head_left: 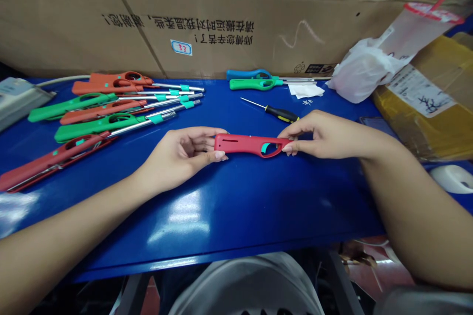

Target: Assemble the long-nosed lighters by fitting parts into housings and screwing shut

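Between my two hands a red lighter body [240, 143] with a teal trigger lies level above the blue table. My left hand [185, 155] pinches its butt end, thumb in front and fingers behind. At the other end, by the trigger loop, my right hand [318, 135] grips the tip with thumb and fingers; no metal tube shows there. Just behind my right hand is a screwdriver [281, 113] with a black and yellow handle. To the left of my left hand lie several long-necked lighters in green [98, 128], orange [107, 110] and red [51, 160].
A green lighter [251, 83] and a blue one lie at the back by a white paper scrap [306, 90] and tiny pins. A cardboard box [207, 5] walls the rear. Right are a bagged cup [410, 34], a yellow-taped parcel [439, 88] and a white mouse [453, 178].
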`<state>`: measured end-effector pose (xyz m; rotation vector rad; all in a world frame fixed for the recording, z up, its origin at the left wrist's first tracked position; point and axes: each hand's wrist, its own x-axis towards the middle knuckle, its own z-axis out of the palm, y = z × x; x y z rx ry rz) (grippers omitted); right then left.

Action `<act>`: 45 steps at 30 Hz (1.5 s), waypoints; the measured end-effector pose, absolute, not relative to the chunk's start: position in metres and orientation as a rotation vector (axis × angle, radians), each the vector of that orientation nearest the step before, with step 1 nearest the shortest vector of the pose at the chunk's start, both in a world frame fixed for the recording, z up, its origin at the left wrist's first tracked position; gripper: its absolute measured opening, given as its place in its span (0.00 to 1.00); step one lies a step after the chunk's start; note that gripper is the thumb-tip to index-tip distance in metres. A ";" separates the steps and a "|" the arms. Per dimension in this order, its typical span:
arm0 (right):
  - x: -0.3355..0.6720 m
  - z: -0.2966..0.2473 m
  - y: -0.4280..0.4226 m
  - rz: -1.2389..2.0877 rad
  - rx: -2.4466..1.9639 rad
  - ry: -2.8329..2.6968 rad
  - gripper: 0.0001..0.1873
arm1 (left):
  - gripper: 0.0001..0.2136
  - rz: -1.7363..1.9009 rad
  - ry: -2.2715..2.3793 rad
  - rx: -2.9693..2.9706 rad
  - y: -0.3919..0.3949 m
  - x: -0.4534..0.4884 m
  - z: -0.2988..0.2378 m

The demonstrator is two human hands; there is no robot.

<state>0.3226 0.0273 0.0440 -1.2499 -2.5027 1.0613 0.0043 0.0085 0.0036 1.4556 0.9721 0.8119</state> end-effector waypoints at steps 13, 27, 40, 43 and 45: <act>0.313 0.047 0.022 1.014 -1.256 -2.592 0.11 | 0.18 0.783 1.055 1.892 0.007 0.002 -0.003; 0.315 0.047 0.021 1.005 -1.224 -2.653 0.12 | 0.14 0.721 0.820 2.354 0.013 -0.001 0.000; 0.282 0.025 0.010 0.667 -0.976 -2.572 0.11 | 0.11 0.775 0.888 2.203 0.001 0.007 -0.001; 0.268 0.018 0.001 0.454 -0.993 -2.580 0.12 | 0.10 0.804 0.907 2.191 -0.001 0.009 -0.002; 0.263 0.016 -0.003 0.408 -1.010 -2.559 0.12 | 0.09 0.817 0.925 2.180 -0.002 0.012 -0.002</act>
